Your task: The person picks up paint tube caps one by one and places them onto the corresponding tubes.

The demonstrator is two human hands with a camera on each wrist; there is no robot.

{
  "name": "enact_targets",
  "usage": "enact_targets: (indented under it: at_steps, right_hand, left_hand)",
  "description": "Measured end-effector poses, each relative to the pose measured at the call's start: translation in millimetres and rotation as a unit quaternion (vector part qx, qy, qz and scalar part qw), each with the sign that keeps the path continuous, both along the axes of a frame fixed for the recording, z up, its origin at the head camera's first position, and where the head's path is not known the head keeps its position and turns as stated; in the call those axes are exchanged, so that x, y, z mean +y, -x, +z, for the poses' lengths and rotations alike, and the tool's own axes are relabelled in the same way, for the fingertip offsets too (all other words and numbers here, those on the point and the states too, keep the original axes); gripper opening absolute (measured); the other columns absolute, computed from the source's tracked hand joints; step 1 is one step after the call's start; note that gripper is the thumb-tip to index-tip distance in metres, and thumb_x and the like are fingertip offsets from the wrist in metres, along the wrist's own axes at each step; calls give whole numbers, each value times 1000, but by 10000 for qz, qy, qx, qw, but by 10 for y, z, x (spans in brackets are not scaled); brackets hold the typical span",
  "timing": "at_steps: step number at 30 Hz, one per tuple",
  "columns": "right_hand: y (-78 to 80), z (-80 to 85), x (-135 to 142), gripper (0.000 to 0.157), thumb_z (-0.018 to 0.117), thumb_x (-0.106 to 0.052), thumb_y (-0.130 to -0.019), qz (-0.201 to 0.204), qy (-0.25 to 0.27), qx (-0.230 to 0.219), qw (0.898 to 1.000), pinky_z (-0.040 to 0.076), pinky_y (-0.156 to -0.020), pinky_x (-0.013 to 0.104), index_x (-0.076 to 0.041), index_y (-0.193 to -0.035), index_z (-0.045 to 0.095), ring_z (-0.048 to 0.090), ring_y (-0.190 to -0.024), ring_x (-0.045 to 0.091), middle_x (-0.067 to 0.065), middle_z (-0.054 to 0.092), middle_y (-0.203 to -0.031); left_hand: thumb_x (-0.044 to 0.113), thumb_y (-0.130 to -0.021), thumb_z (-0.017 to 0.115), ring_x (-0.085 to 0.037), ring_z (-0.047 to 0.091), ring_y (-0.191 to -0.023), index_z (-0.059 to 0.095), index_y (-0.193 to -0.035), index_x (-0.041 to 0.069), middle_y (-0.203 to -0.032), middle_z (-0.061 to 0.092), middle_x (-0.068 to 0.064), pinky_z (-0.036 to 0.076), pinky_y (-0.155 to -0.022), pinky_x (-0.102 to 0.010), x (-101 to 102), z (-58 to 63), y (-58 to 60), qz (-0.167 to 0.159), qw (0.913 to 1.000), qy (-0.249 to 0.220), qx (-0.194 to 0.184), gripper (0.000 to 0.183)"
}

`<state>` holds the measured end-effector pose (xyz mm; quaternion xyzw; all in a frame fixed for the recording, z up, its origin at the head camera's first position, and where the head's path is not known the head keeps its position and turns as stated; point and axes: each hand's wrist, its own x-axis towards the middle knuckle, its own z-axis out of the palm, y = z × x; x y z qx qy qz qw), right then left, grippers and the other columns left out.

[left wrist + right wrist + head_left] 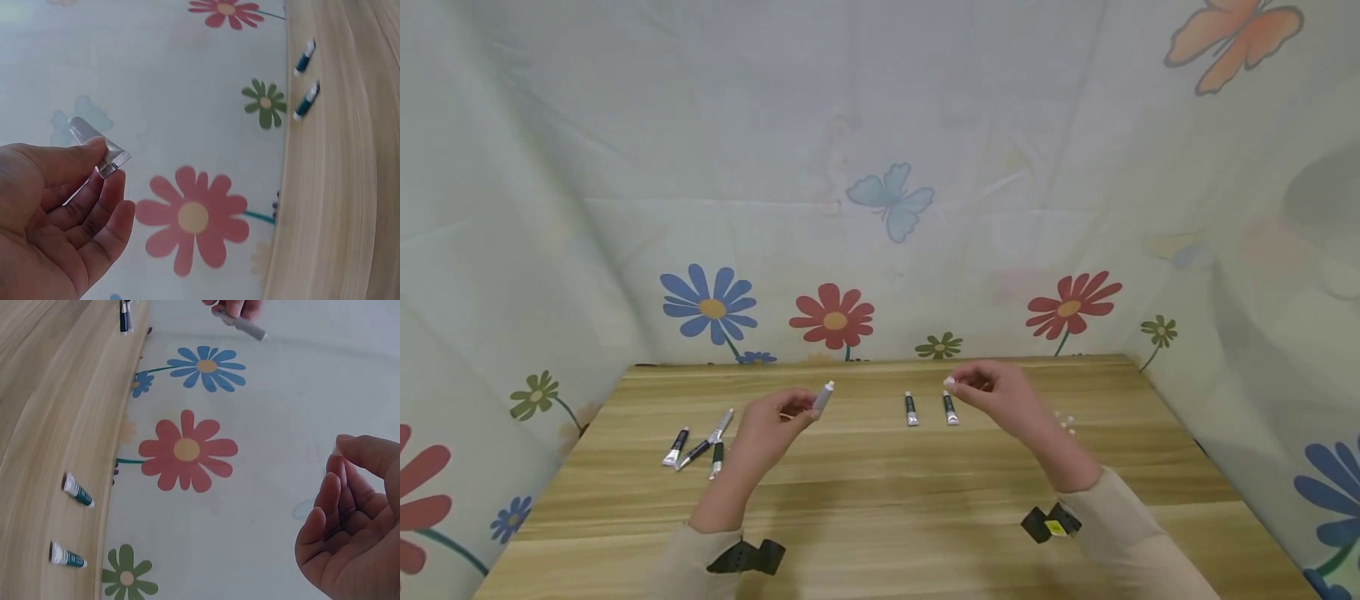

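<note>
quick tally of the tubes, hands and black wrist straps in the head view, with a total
Tubes: 7 (4 at the left, 2 near the middle, 1 in the left hand)
Hands: 2 (the left hand and the right hand)
Black wrist straps: 2
Total: 11

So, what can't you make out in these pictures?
Head view: any lettering on the slim dark, silver-ended tubes, too small to read.
Head view: the tiny white pieces beside the right forearm, too small to identify.
Left wrist view: part of the pale silver tube, covered by the left hand.
Right wrist view: most of the small white object, hidden by the right hand.
</note>
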<state>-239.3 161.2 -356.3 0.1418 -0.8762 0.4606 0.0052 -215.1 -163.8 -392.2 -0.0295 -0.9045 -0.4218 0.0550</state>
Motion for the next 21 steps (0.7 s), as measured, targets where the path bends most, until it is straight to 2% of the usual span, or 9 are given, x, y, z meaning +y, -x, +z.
enact_targets:
  at_steps: [5, 10, 14, 21]
  right_hand:
    - [-5, 16, -91, 22, 70, -21, -98, 34, 212, -91, 9997, 48, -66, 25, -3, -110, 72, 56, -80, 18, 13, 72, -97]
    - [-25, 32, -148, 22, 70, -21, -97, 100, 357, -94, 9993, 48, -65, 23, -2, -110, 72, 57, -79, 17, 11, 72, -95]
    - [-38, 17, -207, 21, 70, -19, -97, 261, 464, 12, 9986, 48, -62, 22, -1, -108, 73, 55, -76, 15, 11, 71, -91]
    - [-67, -51, -328, 19, 71, -18, -97, 424, 495, 14, 9979, 45, -61, 22, -2, -107, 73, 53, -73, 15, 15, 70, -92]
  left_hand:
    - [15, -96, 72, -22, 68, -96, 73, -117, 6, -107, 75, -11, 59, -89, -42, 223, -6, 33, -54, 9998, -201, 13, 23]
    - [12, -94, 73, -19, 67, -93, 75, -113, 5, -103, 75, -9, 59, -89, -41, 391, -5, 17, -238, 9989, -350, 214, 20]
    - [11, -95, 72, -17, 66, -91, 75, -111, 5, -101, 75, -8, 59, -86, -38, 493, 11, -15, -429, 9976, -444, 304, 18]
    - [12, -94, 73, -15, 65, -88, 75, -111, 7, -100, 75, -6, 57, -82, -33, 623, 18, -58, -577, 9964, -549, 280, 17]
